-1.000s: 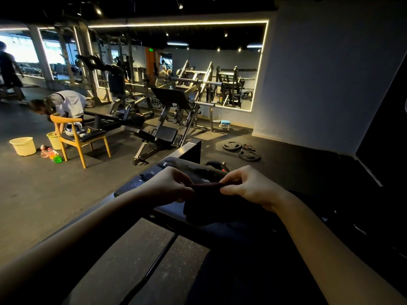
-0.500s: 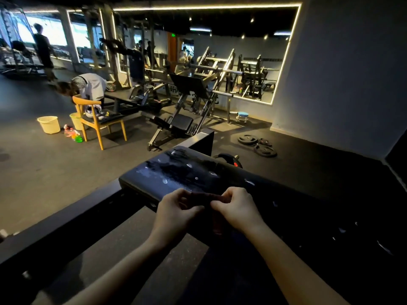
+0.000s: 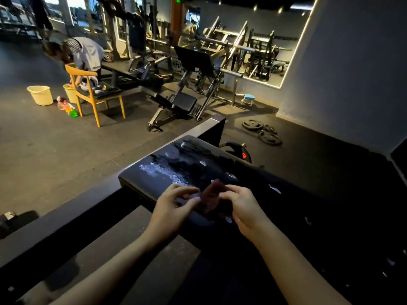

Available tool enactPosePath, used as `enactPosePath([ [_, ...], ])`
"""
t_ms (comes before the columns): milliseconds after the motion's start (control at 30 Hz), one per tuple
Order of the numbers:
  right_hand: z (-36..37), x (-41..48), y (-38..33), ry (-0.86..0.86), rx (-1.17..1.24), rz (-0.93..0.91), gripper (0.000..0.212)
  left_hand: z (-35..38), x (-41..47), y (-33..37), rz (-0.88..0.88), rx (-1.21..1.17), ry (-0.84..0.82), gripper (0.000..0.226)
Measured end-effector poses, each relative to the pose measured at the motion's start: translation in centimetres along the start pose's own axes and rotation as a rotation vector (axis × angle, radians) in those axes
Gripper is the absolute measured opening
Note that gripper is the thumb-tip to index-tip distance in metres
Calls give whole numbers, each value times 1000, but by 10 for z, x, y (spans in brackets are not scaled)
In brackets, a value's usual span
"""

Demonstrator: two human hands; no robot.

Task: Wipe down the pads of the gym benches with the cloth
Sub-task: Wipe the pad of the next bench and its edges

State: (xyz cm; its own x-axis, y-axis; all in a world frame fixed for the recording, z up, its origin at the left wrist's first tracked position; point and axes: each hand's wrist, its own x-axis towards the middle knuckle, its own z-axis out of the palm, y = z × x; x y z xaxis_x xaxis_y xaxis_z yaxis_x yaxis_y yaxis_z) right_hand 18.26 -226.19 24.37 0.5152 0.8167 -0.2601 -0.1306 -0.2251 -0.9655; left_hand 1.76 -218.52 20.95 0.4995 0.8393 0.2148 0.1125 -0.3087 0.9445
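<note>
The cloth (image 3: pixel 212 193) hung just above the padded surface (image 3: pixel 167 172), between both hands. The right hand (image 3: pixel 244 209) pinched one edge in its grip; whether the left hand (image 3: pixel 174 204) grasped the other edge could not be told through blur. The cloth was probably light and limp, best bunched under a palm.

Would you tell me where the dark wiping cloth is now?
Head view, lower centre: the dark cloth is held between the left hand and right hand, over the glistening black bench pad.
</note>
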Motion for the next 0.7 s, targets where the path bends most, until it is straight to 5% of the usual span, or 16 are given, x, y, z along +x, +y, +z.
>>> enactPosePath([
  [133,26,34,-8,-39,60,64,21,-13,35,-23,-132,192,-66,23],
  [333,20,76,-11,257,-513,-312,13,-30,70,-37,53,393,-97,32],
  [467,-52,119,-26,504,-1090,-103,23,-68,84,-60,233,677,-98,60],
  [567,-31,140,-15,489,-1255,-4,26,-87,90,-78,169,819,-115,85],
  [700,69,130,8,302,-1268,-307,16,-100,89,-97,94,846,-110,103],
])
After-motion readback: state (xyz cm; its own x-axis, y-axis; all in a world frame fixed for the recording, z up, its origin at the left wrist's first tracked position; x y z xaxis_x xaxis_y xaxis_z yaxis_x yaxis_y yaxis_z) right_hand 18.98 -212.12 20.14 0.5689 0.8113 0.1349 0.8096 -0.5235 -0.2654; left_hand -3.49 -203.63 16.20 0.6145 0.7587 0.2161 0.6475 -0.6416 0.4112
